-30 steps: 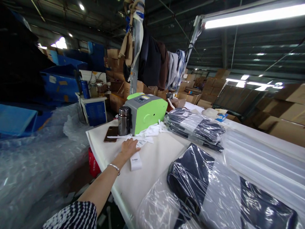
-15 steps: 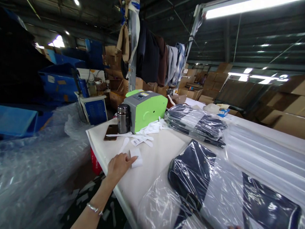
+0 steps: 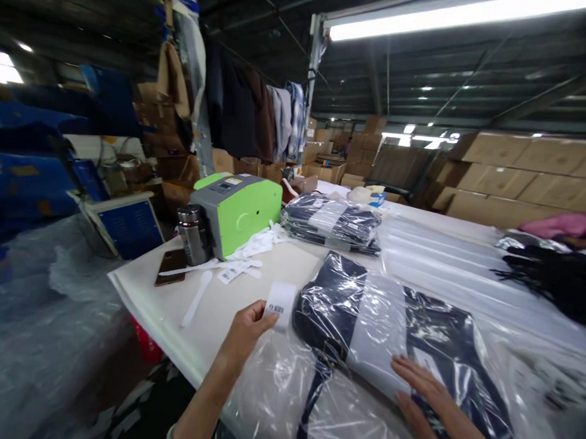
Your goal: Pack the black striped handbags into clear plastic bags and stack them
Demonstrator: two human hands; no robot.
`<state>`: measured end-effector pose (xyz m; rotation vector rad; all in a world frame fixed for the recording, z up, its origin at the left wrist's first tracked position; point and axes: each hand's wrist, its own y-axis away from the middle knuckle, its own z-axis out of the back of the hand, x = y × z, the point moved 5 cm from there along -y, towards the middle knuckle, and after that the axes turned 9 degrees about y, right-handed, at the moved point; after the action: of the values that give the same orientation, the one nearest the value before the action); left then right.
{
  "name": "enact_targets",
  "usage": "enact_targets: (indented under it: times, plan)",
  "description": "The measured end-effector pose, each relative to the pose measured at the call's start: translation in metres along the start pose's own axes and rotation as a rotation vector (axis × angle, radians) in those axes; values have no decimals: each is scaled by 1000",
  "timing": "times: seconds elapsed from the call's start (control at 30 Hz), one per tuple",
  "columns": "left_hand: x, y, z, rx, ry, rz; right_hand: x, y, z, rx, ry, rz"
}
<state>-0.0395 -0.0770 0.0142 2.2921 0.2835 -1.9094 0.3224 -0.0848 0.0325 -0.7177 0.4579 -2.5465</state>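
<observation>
A white barcode label (image 3: 279, 301) is pinched between the thumb and fingers of my left hand (image 3: 251, 325), held just above the table, left of a bagged item. That item is a dark navy bag (image 3: 336, 291) with a strap, wrapped with a pale band (image 3: 377, 312) inside clear plastic. Over its near side lies my right hand (image 3: 435, 400), fingers stretched out, resting on the plastic. Loose clear plastic (image 3: 268, 379) spreads toward me. A stack of similar dark plastic-wrapped items (image 3: 329, 221) sits behind.
A green and grey machine (image 3: 245, 211) stands at the back left, beside a steel flask (image 3: 192, 235) and a phone (image 3: 171, 268). White strips and another label (image 3: 229, 275) lie in front of it. Clear plastic sheets (image 3: 430, 263) and black fringed material (image 3: 555, 273) cover the right side.
My left hand has picked the label up off the table and brought it right, beside the navy bag. My right hand has come further into view over the bag. The view has turned right.
</observation>
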Motion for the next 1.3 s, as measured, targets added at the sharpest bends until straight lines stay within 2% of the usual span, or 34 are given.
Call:
enact_targets:
  times: [0.1,0.17,0.23,0.33,0.4,0.47,0.57,0.63,0.77,0.83,0.9,1.03,1.17,1.3]
  plan:
    - [-5,24,-50,176,60,67,55,-21,11,1,-303,-138]
    - [-9,39,-78,283,-9,79,73,-33,2,14,-591,-340]
    - [-15,52,-98,358,-129,58,78,-38,-16,50,-899,-502]
    - [-30,64,-115,366,-267,-100,74,-32,-36,64,-1211,-654]
    - [-40,69,-119,343,-297,-236,71,-24,-44,79,-1325,-723]
    - [-44,72,-123,362,-306,-292,71,-16,-48,148,-1381,-759]
    - [-37,72,-127,473,-271,-220,71,-9,-49,289,-1335,-745]
    - [-30,71,-127,494,-208,-143,66,-7,-45,311,-1230,-714]
    - [-21,65,-121,424,-150,-46,47,-9,-23,101,-944,-678]
    - [-16,64,-120,428,-136,-16,46,-10,-15,58,-875,-629]
    - [-9,63,-120,412,-110,40,52,-11,-13,93,-840,-549]
    - [6,62,-119,282,-30,90,62,-11,-21,202,-756,-458]
    - [13,60,-118,205,35,52,64,-13,-25,197,-690,-454]
    - [15,56,-114,193,-71,40,67,-19,-25,194,-611,-434]
